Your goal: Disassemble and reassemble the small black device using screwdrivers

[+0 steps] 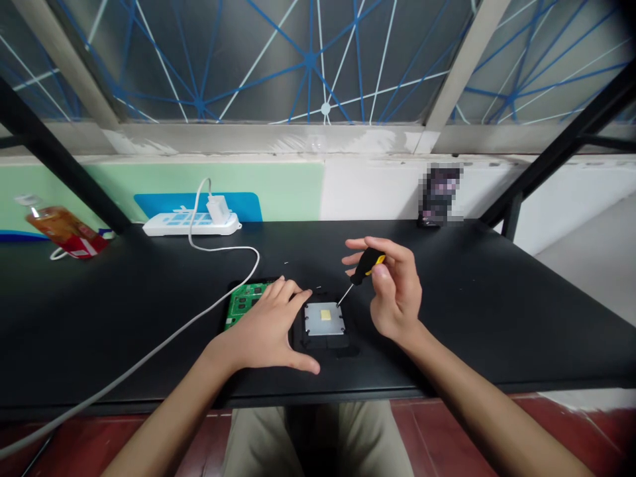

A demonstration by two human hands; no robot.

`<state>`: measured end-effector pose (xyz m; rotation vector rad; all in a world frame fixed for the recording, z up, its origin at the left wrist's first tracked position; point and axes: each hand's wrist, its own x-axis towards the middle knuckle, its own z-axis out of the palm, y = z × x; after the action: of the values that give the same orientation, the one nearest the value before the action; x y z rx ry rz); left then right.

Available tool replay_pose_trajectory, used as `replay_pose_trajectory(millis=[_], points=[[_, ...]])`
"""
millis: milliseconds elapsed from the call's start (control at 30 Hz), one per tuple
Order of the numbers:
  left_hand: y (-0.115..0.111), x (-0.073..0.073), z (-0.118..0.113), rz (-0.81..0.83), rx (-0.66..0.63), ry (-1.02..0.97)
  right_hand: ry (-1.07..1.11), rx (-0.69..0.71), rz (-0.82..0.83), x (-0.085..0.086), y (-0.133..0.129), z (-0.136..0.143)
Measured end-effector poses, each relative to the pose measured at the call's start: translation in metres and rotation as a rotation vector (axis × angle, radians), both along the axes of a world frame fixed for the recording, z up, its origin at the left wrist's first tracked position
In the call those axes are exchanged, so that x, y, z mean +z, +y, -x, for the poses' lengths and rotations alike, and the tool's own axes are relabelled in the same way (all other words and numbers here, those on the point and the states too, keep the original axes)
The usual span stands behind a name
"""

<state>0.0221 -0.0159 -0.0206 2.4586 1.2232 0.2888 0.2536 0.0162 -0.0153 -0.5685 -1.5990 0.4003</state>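
My right hand [397,288] is closed around a black and yellow screwdriver [366,265], held at a slant. Its thin shaft points down to the upper right corner of a silver metal plate [318,324], where a small dark screw or hole shows. A yellowish square pad [325,315] sits at the plate's middle. The plate lies in a black device casing [328,342]. My left hand [271,324] rests with its fingers spread over the casing's left part and a green circuit board [243,303], hiding much of the board.
A white power strip [191,224] with a plugged-in charger [218,209] stands at the back. Its white cable [199,315] crosses the table's left side. An amber drink bottle [67,228] leans at far left. A blurred dark object [440,195] stands against the wall at back right.
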Motion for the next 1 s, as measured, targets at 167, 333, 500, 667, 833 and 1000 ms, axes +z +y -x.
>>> replay_pose_trajectory(millis=[167,333,500,667,833,1000], points=[[-0.0001,0.0009,-0.0008,0.004,0.002,0.035,-0.042,-0.059,-0.05,-0.0023,0.0051,-0.0018],[-0.0005,0.0017,-0.0006,0.004,-0.002,0.024,-0.092,-0.126,-0.104,-0.0017,0.007,-0.0039],[-0.0003,-0.0013,0.0007,-0.017,0.002,-0.029,-0.062,-0.136,-0.052,0.0005,0.0038,-0.0015],[0.0,-0.0031,0.0019,-0.009,-0.009,-0.03,0.004,-0.023,0.035,0.0008,-0.0013,0.0011],[-0.0009,0.0,0.0001,-0.002,-0.002,-0.004,0.044,0.008,0.022,-0.0003,-0.0006,0.0014],[-0.0003,-0.0023,0.001,-0.022,-0.003,-0.029,-0.021,-0.066,-0.045,-0.0015,0.0047,-0.0016]])
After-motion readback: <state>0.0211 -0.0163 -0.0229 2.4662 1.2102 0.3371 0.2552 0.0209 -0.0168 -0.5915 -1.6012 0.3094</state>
